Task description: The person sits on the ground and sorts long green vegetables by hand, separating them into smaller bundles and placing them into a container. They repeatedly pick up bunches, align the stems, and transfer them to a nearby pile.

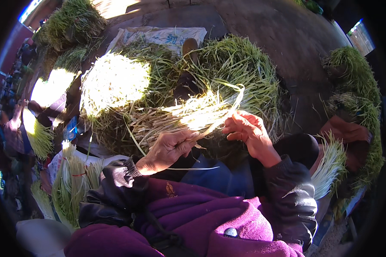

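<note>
My left hand (172,149) pinches the pale lower end of a long leafy stalk (214,126), which looks like a garlic chive or a similar green. The stalk slants up to the right, and its green tip bends over near the pile. My right hand (249,130) has its fingers curled against the stalk's upper part; whether they grip it is hard to see. Under and beyond both hands lies a heap of loose stalks (157,123), pale ends toward me. Its green leaves (244,64) fan out at the right. One thin white stalk (196,168) lies below my left hand.
Bundled greens (75,180) tied with a red band stand at lower left. A printed sack (157,35) lies beyond the heap. Another person's hand (17,112) is by a bunch of greens (37,133) at left. More greens pile up at right (353,83) and upper left (72,24).
</note>
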Motion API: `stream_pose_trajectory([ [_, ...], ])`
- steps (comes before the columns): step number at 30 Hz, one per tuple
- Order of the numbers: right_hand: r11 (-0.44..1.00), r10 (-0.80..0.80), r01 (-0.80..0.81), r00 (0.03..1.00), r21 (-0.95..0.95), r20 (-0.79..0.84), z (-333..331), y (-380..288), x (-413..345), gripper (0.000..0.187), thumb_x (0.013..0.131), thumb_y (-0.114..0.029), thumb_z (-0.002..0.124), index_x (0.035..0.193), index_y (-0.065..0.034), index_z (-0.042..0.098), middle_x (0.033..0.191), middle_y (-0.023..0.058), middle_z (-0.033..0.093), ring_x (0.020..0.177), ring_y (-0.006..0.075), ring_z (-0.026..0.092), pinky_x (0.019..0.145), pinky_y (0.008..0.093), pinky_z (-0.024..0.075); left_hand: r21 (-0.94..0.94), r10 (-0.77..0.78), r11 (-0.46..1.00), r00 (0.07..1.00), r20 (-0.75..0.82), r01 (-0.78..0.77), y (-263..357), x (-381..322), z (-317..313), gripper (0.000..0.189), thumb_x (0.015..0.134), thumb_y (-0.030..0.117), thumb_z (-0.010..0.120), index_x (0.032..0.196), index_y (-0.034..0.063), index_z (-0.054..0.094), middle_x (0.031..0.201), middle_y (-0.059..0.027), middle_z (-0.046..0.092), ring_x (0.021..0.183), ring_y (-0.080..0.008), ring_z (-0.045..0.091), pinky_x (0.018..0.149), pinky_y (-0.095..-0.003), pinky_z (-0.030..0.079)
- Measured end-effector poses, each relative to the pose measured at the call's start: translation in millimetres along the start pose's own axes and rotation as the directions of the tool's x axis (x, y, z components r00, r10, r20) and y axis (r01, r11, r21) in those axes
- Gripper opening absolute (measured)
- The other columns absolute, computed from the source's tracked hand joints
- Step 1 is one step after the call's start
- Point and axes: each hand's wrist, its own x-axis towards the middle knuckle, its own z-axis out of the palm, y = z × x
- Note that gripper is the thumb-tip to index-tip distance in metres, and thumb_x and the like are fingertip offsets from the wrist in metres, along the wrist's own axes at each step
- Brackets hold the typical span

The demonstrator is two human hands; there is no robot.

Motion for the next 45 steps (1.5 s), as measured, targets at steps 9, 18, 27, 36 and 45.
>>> stream_pose_trajectory([
  [9,0.999,-0.014,0.016,0.999,0.049,-0.032,-2.2,11.9,1.0,0.027,0.087,-0.028,0.064,0.101,-0.0049,0.063,0.089,0.0028,0.065,0.075,0.0109,0.062,0.064,0.0245,0.0481,0.055,-0.139,0.989,0.986,0.094,0.134,-4.7,-2.3,7.7,0.031,0.092,0.011,0.057,0.122,0.0042,0.057,0.067,-0.0014,0.055,0.061,-0.0074,0.050,0.057,-0.0233,0.044],
  [18,0.998,-0.065,0.065,0.998,0.006,-0.010,-1.4,14.1,2.6,0.021,0.085,-0.023,0.067,0.094,-0.0046,0.068,0.073,-0.0011,0.061,0.063,0.0050,0.053,0.056,0.0202,0.0412,-0.294,-0.176,0.929,0.968,0.182,0.224,8.3,52.3,30.4,0.026,0.094,0.023,0.056,0.077,0.0028,0.058,0.062,-0.0014,0.055,0.044,-0.0051,0.044,0.043,-0.0205,0.034],
  [27,0.995,-0.095,0.094,0.994,-0.012,-0.054,-2.5,17.3,2.3,0.020,0.084,-0.024,0.068,0.092,-0.0056,0.069,0.078,-0.0020,0.064,0.063,0.0042,0.053,0.057,0.0197,0.0422,-0.513,-0.215,0.824,0.970,0.112,0.241,3.7,60.7,42.8,0.019,0.095,0.020,0.052,0.094,0.0015,0.058,0.069,-0.0047,0.060,0.047,-0.0073,0.050,0.043,-0.0203,0.039],
  [36,0.989,-0.106,0.120,0.981,0.082,-0.161,0.8,15.1,1.0,0.019,0.084,-0.022,0.068,0.096,-0.0068,0.068,0.081,-0.0007,0.066,0.064,0.0066,0.058,0.058,0.0211,0.0451,-0.642,-0.234,0.722,0.964,0.125,0.258,-5.5,59.4,44.5,0.017,0.091,0.018,0.057,0.093,0.0013,0.058,0.071,-0.0050,0.059,0.048,-0.0080,0.052,0.043,-0.0196,0.041],
  [45,0.982,-0.170,0.180,0.976,0.064,-0.137,-1.6,16.6,3.0,0.013,0.083,-0.015,0.068,0.092,-0.0053,0.066,0.078,-0.0016,0.064,0.064,0.0052,0.053,0.058,0.0199,0.0424,-0.686,-0.256,0.684,0.962,0.091,0.247,1.5,72.0,53.2,0.016,0.088,0.019,0.063,0.091,0.0038,0.060,0.065,-0.0012,0.057,0.046,-0.0059,0.048,0.039,-0.0193,0.037],
])
